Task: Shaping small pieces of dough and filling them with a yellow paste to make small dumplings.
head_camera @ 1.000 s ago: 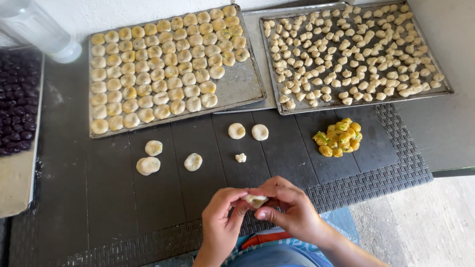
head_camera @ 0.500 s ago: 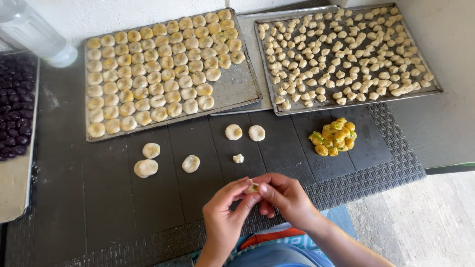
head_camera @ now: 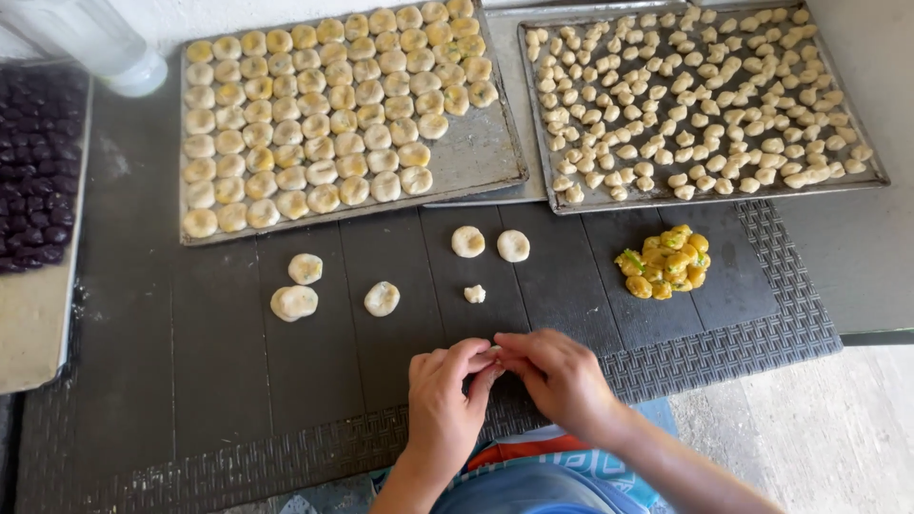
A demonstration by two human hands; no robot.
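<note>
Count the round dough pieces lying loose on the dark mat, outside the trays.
5: three at left, two mid-mat. A smaller scrap is excluded; the hands may hide another.

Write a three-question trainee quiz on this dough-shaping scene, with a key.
1. True or false: both hands meet at the fingertips over the dark mat.
2. How many flattened rounds lie loose on the mat, leaving out the small lump?
3. The yellow pile lies below which tray: A) left tray of rounds, B) right tray of small pieces, C) tray of dark pieces?

Key: 1 true; 2 five; 3 B.
</note>
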